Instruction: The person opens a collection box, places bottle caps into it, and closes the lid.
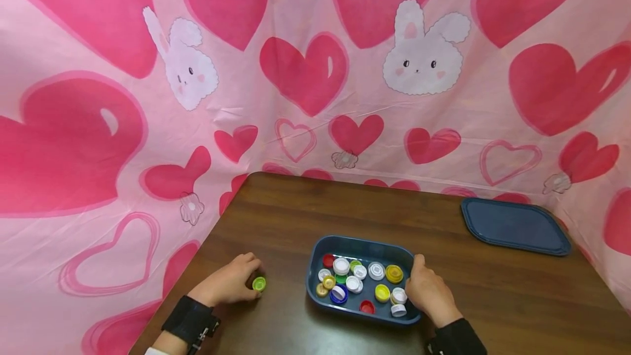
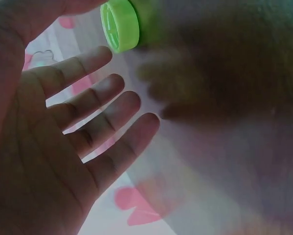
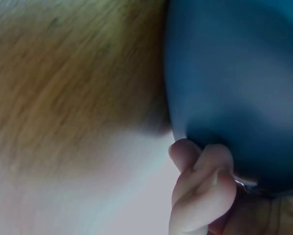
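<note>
Here, lower left of frame: your left hand (image 1: 228,285) rests on the brown wooden bench (image 1: 276,218), fingers straight, small lime-green plastic bottle cap (image 1: 258,284) at its fingertips, on the tray side. Your right hand (image 1: 430,292) clamps the blue plastic tray's (image 1: 362,245) right rim.

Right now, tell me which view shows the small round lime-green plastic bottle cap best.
The left wrist view: the small round lime-green plastic bottle cap fills the frame large, at the left hand's thumb. The head view shows it tiny beside that hand; the right wrist view misses it.
</note>
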`<state>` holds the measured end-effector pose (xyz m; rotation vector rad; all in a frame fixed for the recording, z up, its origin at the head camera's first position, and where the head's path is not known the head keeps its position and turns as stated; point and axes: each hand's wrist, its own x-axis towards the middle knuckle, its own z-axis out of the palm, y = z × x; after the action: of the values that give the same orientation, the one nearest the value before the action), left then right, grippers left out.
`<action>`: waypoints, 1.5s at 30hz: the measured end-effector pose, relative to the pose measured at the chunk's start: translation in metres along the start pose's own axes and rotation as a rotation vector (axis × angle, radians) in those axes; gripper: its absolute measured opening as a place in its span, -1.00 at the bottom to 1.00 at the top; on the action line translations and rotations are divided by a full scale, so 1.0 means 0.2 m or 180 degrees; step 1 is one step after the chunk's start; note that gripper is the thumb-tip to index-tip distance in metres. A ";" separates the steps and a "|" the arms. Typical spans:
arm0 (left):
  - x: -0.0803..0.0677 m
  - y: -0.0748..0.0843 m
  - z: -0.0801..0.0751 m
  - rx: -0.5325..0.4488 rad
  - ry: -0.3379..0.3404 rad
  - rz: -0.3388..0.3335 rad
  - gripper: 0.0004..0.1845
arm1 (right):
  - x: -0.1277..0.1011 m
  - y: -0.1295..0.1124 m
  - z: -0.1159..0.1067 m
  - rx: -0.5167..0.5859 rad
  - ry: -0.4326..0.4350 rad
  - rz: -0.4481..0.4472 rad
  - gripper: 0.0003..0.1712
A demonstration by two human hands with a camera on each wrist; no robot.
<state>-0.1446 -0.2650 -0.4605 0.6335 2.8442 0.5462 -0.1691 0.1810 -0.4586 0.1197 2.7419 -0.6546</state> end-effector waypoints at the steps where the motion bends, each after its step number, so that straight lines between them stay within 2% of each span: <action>1: 0.00 0.00 0.01 0.0010 0.0006 -0.0004 -0.54 | 0.00 0.00 0.00 0.0004 -0.0003 0.0005 -0.45; 6: 0.00 0.00 0.02 0.0063 0.0042 0.0049 -0.49 | 0.00 0.00 0.01 0.0002 0.0009 -0.0019 -0.45; 10: 0.01 0.00 0.03 0.0127 0.0115 0.0174 -0.51 | 0.00 0.01 0.01 0.0011 0.0009 -0.0034 -0.44; 17: 0.04 0.01 0.04 0.0126 0.0158 0.0505 -0.74 | 0.00 0.02 0.01 0.0012 0.0008 -0.0034 -0.44; 21: 0.08 0.04 0.02 0.0151 0.0112 0.0588 -0.79 | 0.00 0.01 0.01 0.0000 0.0027 -0.0029 -0.45; 24: 0.14 0.08 -0.01 0.0220 0.0084 0.0544 -0.80 | 0.00 0.01 0.01 -0.0003 0.0066 -0.0036 -0.45; 28: 0.25 0.17 -0.06 0.0296 0.0045 0.0491 -0.79 | 0.01 0.00 0.01 0.0014 0.0090 -0.0038 -0.47; 34: 0.39 0.37 -0.14 0.0323 -0.0065 0.0550 -0.74 | 0.00 0.00 0.00 0.0060 0.0021 -0.0020 -0.46; 39: 0.49 0.54 -0.16 0.0441 -0.0210 0.0831 -0.73 | 0.00 -0.01 0.00 0.0052 0.0018 0.0034 -0.47; 45: 0.57 0.71 -0.13 0.0681 -0.0403 0.1110 -0.70 | 0.00 0.00 0.00 0.0081 -0.0006 0.0065 -0.45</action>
<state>-0.1990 -0.1043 -0.3913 1.1711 2.7050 0.2370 -0.1689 0.1808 -0.4590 0.1526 2.7274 -0.6839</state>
